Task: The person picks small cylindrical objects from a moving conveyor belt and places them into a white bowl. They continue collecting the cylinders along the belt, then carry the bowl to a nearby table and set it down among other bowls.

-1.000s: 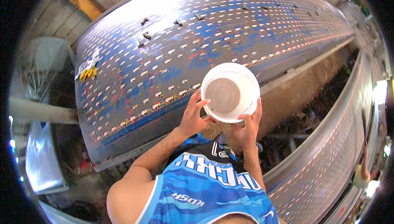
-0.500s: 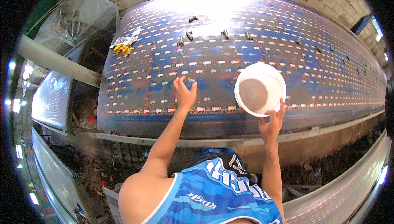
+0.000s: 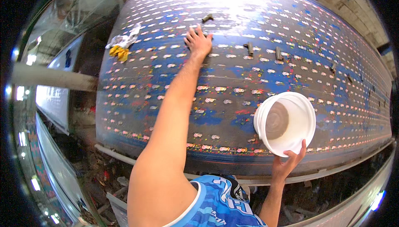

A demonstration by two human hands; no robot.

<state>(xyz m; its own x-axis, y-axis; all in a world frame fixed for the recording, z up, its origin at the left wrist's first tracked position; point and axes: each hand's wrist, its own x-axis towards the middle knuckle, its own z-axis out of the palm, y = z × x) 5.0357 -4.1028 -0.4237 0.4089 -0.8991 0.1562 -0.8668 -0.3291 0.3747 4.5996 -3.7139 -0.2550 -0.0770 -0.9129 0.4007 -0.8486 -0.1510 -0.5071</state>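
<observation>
My right hand (image 3: 287, 164) grips the near rim of a white plastic bucket (image 3: 286, 123), held over the near part of a long blue, paint-speckled printing table (image 3: 232, 102); the bucket's inside looks brownish at the bottom. My left arm stretches far across the table and my left hand (image 3: 198, 40) rests fingers down on its surface, covering a small dark object whose end shows at the fingers. A dark cylindrical piece (image 3: 207, 18) lies just beyond that hand, and two more dark pieces (image 3: 249, 48) (image 3: 278, 53) lie to its right.
A crumpled white and yellow rag (image 3: 121, 46) lies at the table's far left. More small dark pieces (image 3: 333, 67) sit farther right. A metal rail (image 3: 291, 179) runs along the near edge. A second table (image 3: 54, 98) stands to the left, with debris on the floor below.
My left hand has let go of the bucket and reached far across the table to the dark pieces. The bucket now hangs from my right hand alone, lower and to the right.
</observation>
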